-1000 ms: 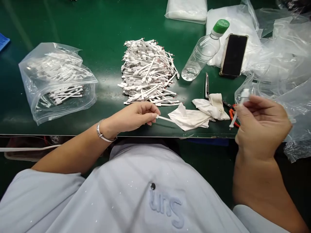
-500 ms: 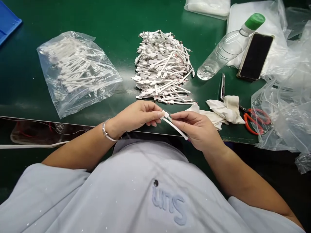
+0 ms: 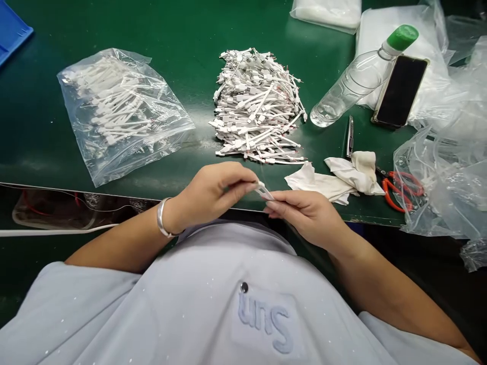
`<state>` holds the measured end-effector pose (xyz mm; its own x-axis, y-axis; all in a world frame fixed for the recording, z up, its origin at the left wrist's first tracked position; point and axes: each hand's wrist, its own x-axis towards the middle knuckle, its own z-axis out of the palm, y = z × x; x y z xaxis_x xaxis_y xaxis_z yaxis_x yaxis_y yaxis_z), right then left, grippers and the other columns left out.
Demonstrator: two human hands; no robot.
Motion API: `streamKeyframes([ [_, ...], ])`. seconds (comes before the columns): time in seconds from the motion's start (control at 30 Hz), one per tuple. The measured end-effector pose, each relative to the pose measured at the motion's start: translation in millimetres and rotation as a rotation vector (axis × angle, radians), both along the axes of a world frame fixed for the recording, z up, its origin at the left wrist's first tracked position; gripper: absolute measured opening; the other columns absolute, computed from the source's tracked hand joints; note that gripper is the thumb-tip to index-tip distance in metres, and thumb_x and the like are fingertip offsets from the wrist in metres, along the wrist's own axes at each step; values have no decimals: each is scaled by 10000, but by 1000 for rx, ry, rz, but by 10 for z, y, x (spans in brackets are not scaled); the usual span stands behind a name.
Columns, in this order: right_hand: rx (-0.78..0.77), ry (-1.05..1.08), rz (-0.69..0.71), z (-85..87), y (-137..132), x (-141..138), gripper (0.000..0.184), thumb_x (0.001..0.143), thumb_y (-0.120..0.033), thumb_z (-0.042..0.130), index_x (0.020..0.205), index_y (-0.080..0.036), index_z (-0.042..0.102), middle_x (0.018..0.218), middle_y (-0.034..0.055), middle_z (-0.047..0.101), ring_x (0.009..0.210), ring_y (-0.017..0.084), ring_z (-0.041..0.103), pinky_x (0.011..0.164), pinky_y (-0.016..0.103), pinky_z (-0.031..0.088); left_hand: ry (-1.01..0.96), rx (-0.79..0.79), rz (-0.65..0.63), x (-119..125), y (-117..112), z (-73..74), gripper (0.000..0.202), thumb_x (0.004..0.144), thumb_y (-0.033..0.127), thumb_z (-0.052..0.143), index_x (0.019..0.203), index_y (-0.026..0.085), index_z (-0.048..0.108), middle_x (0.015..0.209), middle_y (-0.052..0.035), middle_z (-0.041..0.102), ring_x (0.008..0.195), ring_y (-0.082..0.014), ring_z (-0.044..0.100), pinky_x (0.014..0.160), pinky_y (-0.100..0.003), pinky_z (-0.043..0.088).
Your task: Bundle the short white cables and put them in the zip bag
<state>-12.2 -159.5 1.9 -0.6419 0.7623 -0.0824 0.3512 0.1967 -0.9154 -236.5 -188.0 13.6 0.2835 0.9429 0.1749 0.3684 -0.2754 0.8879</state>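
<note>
Seen from the wearer's head, two bare forearms reach forward over a pale blue work smock (image 3: 152,304). The hands meet just past the edge of a green surface (image 3: 182,30). The left hand (image 3: 215,195), with a silver bangle (image 3: 162,219) at the wrist, holds a tight pinch on a short white flat cable (image 3: 264,191). The right hand (image 3: 308,215) is curled closed beside it, its grip apparently also on the cable. Only the cable's small flat end shows between the hands. A moment ago a long length of it ran out below the hands; now the rest is hidden behind the fingers.

Straight ahead lies a loose heap of similar white cables (image 3: 256,106), with fine red wires at some ends. To the left is a clear zip bag (image 3: 122,116) filled with more, and beyond it is the corner of a blue tray (image 3: 11,25). To the right are a water bottle (image 3: 353,83) with a green cap, a phone (image 3: 400,91) lying face up, and a metal pen (image 3: 350,137). Nearer the hands are a crumpled white cloth (image 3: 335,182) and red-handled snips (image 3: 397,190), partly under clear plastic sheeting (image 3: 437,187).
</note>
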Motion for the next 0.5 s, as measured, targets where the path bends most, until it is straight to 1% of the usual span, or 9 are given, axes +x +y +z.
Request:
streamKeyframes([
  [0.07,453,-61,-27,-14,10,29,234,911,-256,536,1041,-243,730,942,52,756,841,197,703,768,350,559,48,161,-48,-32,-91,28,138,874,265,577,910,173,675,847,-62,698,776,-122,614,753,-250,495],
  [0.1,656,-96,-30,-23,18,41,249,910,-209,523,1050,-250,725,998,52,752,908,205,697,806,360,547,28,161,-70,-47,-136,40,135,849,260,617,939,176,673,860,-61,702,785,-122,619,762,-248,499],
  [0.13,833,-123,-27,-36,28,51,264,908,-179,515,1057,-259,719,1034,48,747,958,207,688,833,366,534,-21,101,-86,-60,-178,50,193,815,266,663,985,174,664,873,-60,704,785,-123,626,759,-245,506],
  [0.17,988,-133,-28,-51,39,58,272,906,-163,516,1062,-273,711,1049,36,745,990,204,680,855,367,520,-88,-7,-97,-68,-215,59,284,785,279,699,1041,167,649,882,-59,704,782,-124,632,750,-244,515],
  [0.23,1229,-112,-37,-87,56,57,275,897,-154,544,1080,-302,686,1064,3,742,1031,190,666,906,366,486,-224,-295,-106,-64,-267,72,409,769,310,716,1130,147,614,869,-54,705,760,-124,643,720,-241,528],
  [0.3,1368,-66,-61,-123,65,37,284,887,-146,571,1098,-313,662,1057,-16,744,1035,175,662,939,355,458,-300,-555,-117,-39,-288,78,364,815,321,668,1125,136,624,812,-41,702,722,-114,646,679,-223,527],
  [0.37,1412,-47,-71,-146,68,7,303,879,-136,587,1116,-316,645,1057,-18,744,1037,167,657,951,345,447,-329,-701,-121,-7,-287,74,275,841,331,638,1031,135,667,776,-32,699,682,-99,640,636,-199,515],
  [0.43,1415,-56,-79,-156,73,-20,329,874,-139,599,1140,-330,629,1061,-21,742,1036,170,655,956,348,445,-357,-765,-117,10,-281,61,236,841,338,636,954,136,686,803,-38,707,664,-91,639,620,-191,512],
  [0.5,1390,-89,-86,-160,90,-38,380,868,-131,609,1187,-336,602,1062,-13,741,1029,178,657,972,365,441,-357,-766,-86,-16,-286,48,231,842,343,631,927,135,687,828,-44,711,667,-93,641,637,-204,523],
])
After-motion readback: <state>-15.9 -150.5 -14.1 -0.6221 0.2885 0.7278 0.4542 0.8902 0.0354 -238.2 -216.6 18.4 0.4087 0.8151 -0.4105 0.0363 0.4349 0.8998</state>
